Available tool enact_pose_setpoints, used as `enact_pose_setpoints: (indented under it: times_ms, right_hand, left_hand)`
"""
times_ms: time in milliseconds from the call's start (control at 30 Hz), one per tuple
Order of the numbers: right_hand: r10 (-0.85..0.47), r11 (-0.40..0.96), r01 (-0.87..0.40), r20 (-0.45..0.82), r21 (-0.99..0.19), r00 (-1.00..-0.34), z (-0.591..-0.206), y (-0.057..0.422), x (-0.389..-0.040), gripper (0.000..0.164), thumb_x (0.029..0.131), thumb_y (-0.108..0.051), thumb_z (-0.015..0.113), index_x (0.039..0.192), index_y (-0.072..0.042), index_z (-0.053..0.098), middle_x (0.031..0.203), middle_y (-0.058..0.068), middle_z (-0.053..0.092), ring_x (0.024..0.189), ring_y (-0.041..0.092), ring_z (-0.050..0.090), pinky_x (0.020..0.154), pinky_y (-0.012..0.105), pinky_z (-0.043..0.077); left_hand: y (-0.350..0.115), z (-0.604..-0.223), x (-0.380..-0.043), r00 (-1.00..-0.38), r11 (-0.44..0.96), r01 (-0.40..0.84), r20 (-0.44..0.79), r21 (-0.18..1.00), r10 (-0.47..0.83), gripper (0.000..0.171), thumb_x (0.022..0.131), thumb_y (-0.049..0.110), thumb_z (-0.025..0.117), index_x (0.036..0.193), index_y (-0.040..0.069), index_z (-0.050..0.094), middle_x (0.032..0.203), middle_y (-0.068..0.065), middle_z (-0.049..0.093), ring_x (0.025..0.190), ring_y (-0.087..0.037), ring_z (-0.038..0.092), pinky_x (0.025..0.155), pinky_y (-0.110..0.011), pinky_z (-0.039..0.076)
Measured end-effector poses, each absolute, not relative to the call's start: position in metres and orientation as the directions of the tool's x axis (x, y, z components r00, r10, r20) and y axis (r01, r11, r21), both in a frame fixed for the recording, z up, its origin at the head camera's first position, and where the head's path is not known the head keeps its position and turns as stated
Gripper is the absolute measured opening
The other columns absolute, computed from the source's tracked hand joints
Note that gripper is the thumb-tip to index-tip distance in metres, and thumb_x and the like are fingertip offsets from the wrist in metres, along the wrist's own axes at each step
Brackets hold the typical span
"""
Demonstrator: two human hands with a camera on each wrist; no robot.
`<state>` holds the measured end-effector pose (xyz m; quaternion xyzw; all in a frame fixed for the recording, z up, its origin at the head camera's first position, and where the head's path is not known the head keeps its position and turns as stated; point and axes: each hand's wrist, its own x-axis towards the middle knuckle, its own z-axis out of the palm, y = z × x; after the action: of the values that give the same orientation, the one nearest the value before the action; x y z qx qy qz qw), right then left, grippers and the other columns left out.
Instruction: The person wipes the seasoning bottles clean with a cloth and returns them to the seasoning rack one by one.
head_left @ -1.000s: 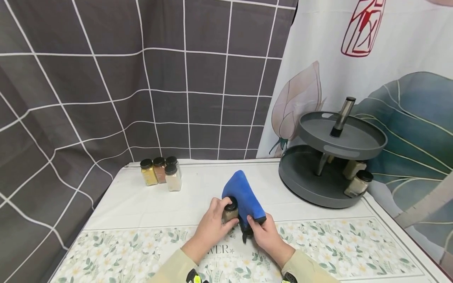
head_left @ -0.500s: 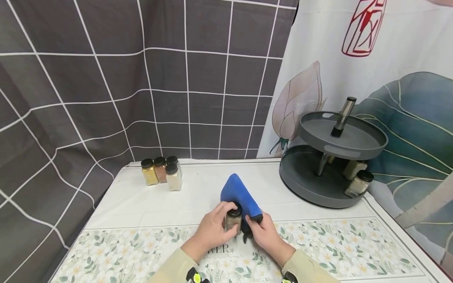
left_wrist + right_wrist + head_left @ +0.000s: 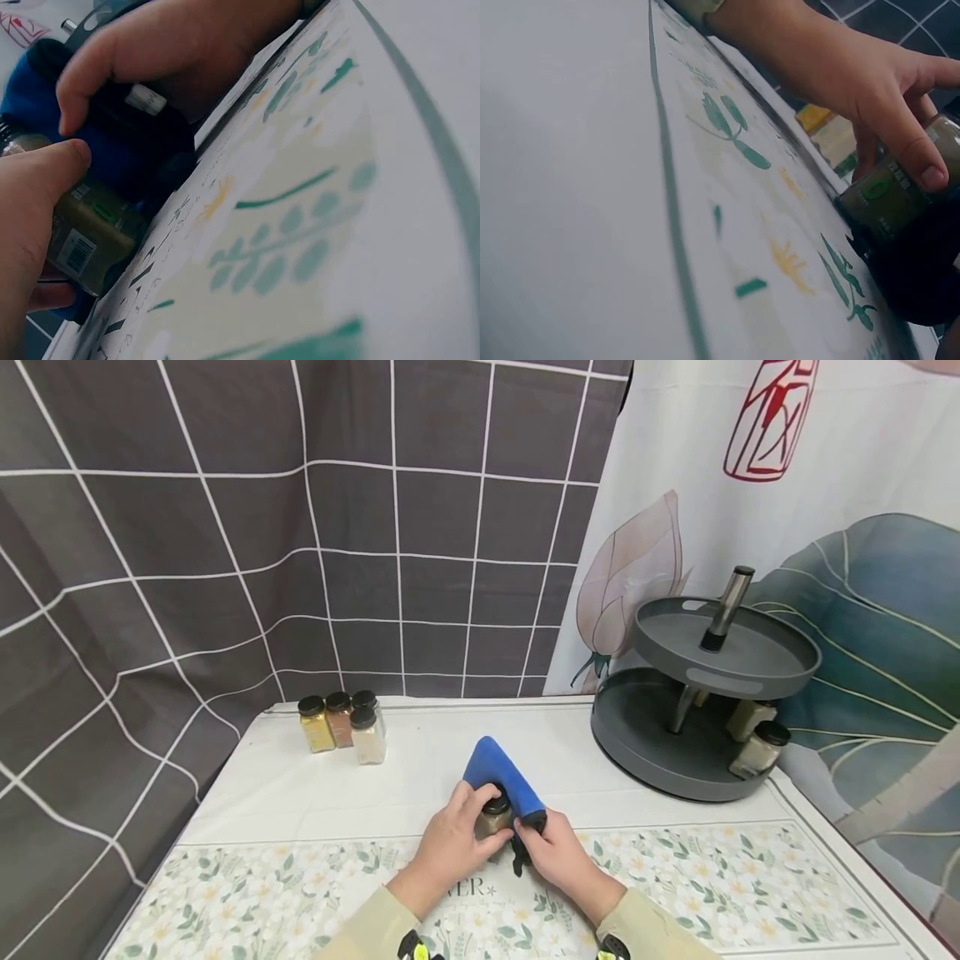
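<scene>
My left hand [image 3: 452, 837] grips a small glass spice jar [image 3: 492, 823] with a black lid, its thumb across the label side. Brownish contents and a barcode label show on the jar [image 3: 90, 240] in the left wrist view. A blue cloth [image 3: 504, 774] with black edging leans against the jar's far right side. My right hand [image 3: 558, 852] holds this cloth by its near end, thumb on top. In the right wrist view the left hand's fingers curl round the jar [image 3: 900, 184], and dark cloth covers its lower right part.
Several spice jars [image 3: 341, 727] with black lids stand grouped at the back left of the table. At the right stands a two-tier dark grey turntable rack [image 3: 637, 752]; its lower tier carries jars [image 3: 760, 750]. A floral mat [image 3: 720, 885] lies along the front.
The cloth has come lower and slid slightly left over the jar's far side. My right hand has shifted a little left with it; the left hand keeps its grip on the jar.
</scene>
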<state>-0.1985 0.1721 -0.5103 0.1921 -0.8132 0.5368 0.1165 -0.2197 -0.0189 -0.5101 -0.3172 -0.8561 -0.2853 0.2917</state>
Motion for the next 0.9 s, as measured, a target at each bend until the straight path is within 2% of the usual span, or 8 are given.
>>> enact_pose_setpoints:
  times_ms: [133, 267, 400, 533, 600, 700, 800, 900]
  right_hand:
    - [-0.198, 0.368, -0.425, 0.377, -0.827, -0.905, -0.509, 0.173, -0.200, 0.025, 0.098, -0.003, 0.059, 0.120, 0.007, 0.067, 0.108, 0.012, 0.073, 0.094, 0.009, 0.065, 0.088, 0.029, 0.054]
    - [-0.108, 0.352, -0.409, 0.397, -0.842, -0.911, -0.506, 0.175, -0.200, 0.017, 0.088, 0.004, 0.064, 0.103, 0.005, 0.072, 0.096, 0.011, 0.074, 0.085, 0.008, 0.064, 0.081, 0.028, 0.054]
    - [0.020, 0.185, -0.273, 0.282, -0.944, -0.959, -0.501, 0.176, -0.200, 0.031, 0.083, 0.007, 0.058, 0.113, 0.011, 0.066, 0.106, 0.018, 0.071, 0.092, 0.011, 0.063, 0.086, 0.024, 0.051]
    - [0.059, -0.153, -0.053, 0.044, -0.987, -0.997, -0.496, 0.177, -0.201, 0.055, 0.088, -0.002, 0.049, 0.140, 0.012, 0.039, 0.134, 0.023, 0.053, 0.111, 0.015, 0.059, 0.095, 0.023, 0.048]
    - [0.017, -0.313, 0.046, -0.054, -0.949, -0.998, -0.494, 0.175, -0.200, 0.059, 0.092, -0.006, 0.045, 0.147, 0.006, 0.028, 0.140, 0.019, 0.047, 0.116, 0.014, 0.057, 0.098, 0.025, 0.048]
    - [-0.088, -0.492, 0.149, -0.121, -0.858, -0.989, -0.490, 0.172, -0.198, 0.055, 0.097, -0.007, 0.039, 0.148, -0.001, 0.024, 0.139, 0.009, 0.051, 0.118, 0.015, 0.059, 0.101, 0.032, 0.050]
    - [-0.208, -0.539, 0.207, -0.109, -0.817, -0.972, -0.486, 0.169, -0.195, 0.047, 0.099, -0.007, 0.033, 0.145, -0.004, 0.027, 0.129, -0.001, 0.061, 0.118, 0.014, 0.061, 0.104, 0.034, 0.048]
    - [-0.274, -0.539, 0.237, -0.097, -0.808, -0.957, -0.486, 0.169, -0.194, 0.042, 0.101, -0.008, 0.029, 0.143, -0.004, 0.030, 0.126, -0.004, 0.063, 0.120, 0.012, 0.061, 0.105, 0.033, 0.047]
  left_hand:
    - [-0.019, -0.510, -0.221, -0.678, 0.631, 0.672, 0.665, 0.387, 0.313, 0.065, 0.080, 0.029, 0.088, 0.128, 0.019, 0.045, 0.099, -0.003, 0.045, 0.072, -0.009, 0.052, 0.063, -0.026, 0.054]
    - [-0.022, -0.506, -0.228, -0.826, 0.507, 0.515, 0.558, 0.691, 0.080, 0.061, 0.083, 0.022, 0.084, 0.130, 0.015, 0.047, 0.115, -0.007, 0.057, 0.091, -0.021, 0.065, 0.073, -0.035, 0.059]
    - [-0.029, -0.493, -0.236, -0.908, 0.135, 0.361, 0.381, 0.923, -0.174, 0.064, 0.088, 0.013, 0.079, 0.138, 0.013, 0.039, 0.125, -0.015, 0.057, 0.096, -0.026, 0.065, 0.073, -0.032, 0.059]
    - [-0.031, -0.469, -0.237, -0.924, -0.252, 0.328, 0.254, 0.911, -0.285, 0.076, 0.086, -0.002, 0.075, 0.142, 0.018, 0.027, 0.128, -0.017, 0.052, 0.102, -0.025, 0.064, 0.079, -0.032, 0.059]
    - [-0.029, -0.458, -0.232, -0.927, -0.349, 0.344, 0.256, 0.872, -0.274, 0.087, 0.081, -0.009, 0.075, 0.145, 0.018, 0.023, 0.129, -0.016, 0.051, 0.107, -0.024, 0.063, 0.086, -0.033, 0.058]
    - [-0.024, -0.450, -0.221, -0.929, -0.320, 0.368, 0.333, 0.873, -0.160, 0.092, 0.075, -0.012, 0.078, 0.146, 0.012, 0.025, 0.128, -0.015, 0.054, 0.109, -0.022, 0.062, 0.094, -0.032, 0.054]
    - [-0.018, -0.454, -0.213, -0.913, -0.195, 0.398, 0.408, 0.896, 0.013, 0.076, 0.075, -0.007, 0.083, 0.137, 0.003, 0.039, 0.125, -0.013, 0.059, 0.114, -0.020, 0.062, 0.102, -0.030, 0.049]
    - [-0.016, -0.461, -0.212, -0.891, -0.042, 0.441, 0.443, 0.896, 0.103, 0.057, 0.082, 0.002, 0.082, 0.127, 0.002, 0.047, 0.124, -0.010, 0.063, 0.118, -0.020, 0.061, 0.106, -0.028, 0.045]
